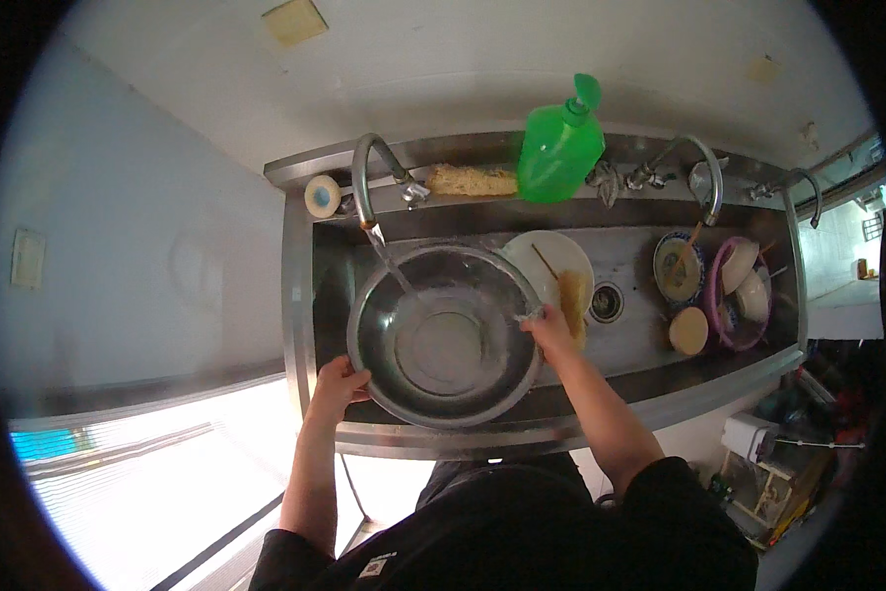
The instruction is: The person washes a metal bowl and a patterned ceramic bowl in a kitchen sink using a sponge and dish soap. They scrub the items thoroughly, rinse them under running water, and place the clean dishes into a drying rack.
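Observation:
A wide stainless steel basin [384, 318] sits in the metal sink under the left tap [362, 185], whose stream of water falls into it. My left hand [339, 384] grips the basin's rim at the lower left, thumb on top. On the right side of the rim my right hand [552, 336] is closed. A small crumpled silvery thing [529, 315] shows at its fingertips; what it is I cannot tell. Partly behind the basin and that hand lie a white plate [520, 251] and a brown fibrous scrubber, perhaps loofah [572, 295].
A green pump bottle [560, 155], another loofah-like piece [472, 180] and a tape roll [322, 196] stand along the back ledge. Right of the drain [606, 302] are a patterned bowl [668, 284], a round tan block [688, 331] and a pink basin [715, 295] holding bowls. Two more taps overhang there.

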{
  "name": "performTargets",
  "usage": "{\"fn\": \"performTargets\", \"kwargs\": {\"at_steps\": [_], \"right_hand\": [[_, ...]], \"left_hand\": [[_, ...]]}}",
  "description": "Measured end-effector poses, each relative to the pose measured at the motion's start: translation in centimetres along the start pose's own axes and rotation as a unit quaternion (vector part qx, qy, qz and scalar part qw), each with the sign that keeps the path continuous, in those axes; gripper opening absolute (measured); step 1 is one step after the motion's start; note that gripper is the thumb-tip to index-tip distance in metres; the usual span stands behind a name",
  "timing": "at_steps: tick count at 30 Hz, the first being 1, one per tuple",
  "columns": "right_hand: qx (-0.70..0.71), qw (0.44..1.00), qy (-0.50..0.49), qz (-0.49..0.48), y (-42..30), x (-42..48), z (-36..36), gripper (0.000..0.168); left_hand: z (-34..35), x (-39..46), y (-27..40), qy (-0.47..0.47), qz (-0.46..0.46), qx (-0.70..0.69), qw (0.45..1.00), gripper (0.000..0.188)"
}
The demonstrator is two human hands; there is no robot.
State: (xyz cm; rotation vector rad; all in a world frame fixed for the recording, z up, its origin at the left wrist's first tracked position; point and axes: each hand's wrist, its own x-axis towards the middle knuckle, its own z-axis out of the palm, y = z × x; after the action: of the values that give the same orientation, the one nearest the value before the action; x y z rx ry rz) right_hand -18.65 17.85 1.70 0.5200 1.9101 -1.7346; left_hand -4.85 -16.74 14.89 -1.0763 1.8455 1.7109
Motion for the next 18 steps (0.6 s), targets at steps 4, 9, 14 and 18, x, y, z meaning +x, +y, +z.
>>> {"fn": "performTargets", "kwargs": {"at_steps": [4, 9, 14, 18], "right_hand": [[-0.015, 1.0, -0.007, -0.024, -5.2, -1.7, 0.1, 0.039], [0.074, 0.996, 0.029, -0.045, -5.0, -2.1, -2.5, 0.036], [0.18, 0.983, 0.003, 0.031, 0.3, 0.1, -2.5, 0.048], [0.153, 0.98, -0.013, 0.126, -0.8, -1.7, 1.0, 0.06]], "left_hand": [[0.2, 5.2, -7.1, -0.042, -0.055, -0.068, 0.995, 0.029], [0.8, 9.1, -5.9, -0.059, -0.008, -0.041, 0.997, 0.031], [-2.1, 12.1, 4.2, 0.14, 0.208, 0.038, 0.967, 0.025], [-2.3, 16.5, 9.9, -0.04, 0.319, 0.13, 0.938, 0.025]]}}
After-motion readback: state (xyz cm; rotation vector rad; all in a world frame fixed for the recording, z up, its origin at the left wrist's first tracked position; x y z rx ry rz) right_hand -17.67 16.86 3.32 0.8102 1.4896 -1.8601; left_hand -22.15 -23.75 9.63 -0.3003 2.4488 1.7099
